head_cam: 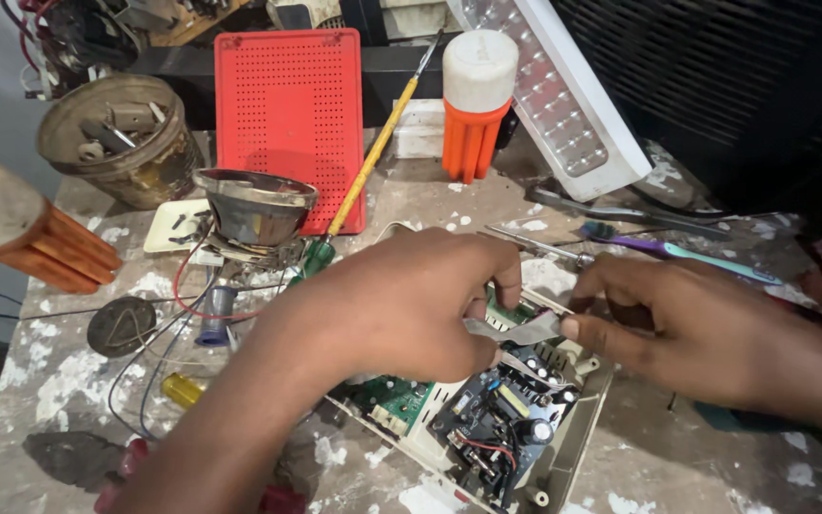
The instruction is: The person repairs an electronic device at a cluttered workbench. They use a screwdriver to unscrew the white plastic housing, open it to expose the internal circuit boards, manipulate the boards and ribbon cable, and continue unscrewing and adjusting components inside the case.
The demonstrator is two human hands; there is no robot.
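Left hand (401,305) over paint-spattered workbench (88,371), cluttered workshop.

Left hand (401,305) curled, palm down; right hand (692,328) close beside, thumb and finger pinched together.

Both forearms are bare, no sleeves showing; left hand (401,305) and right hand (706,328) wear no gloves or rings.
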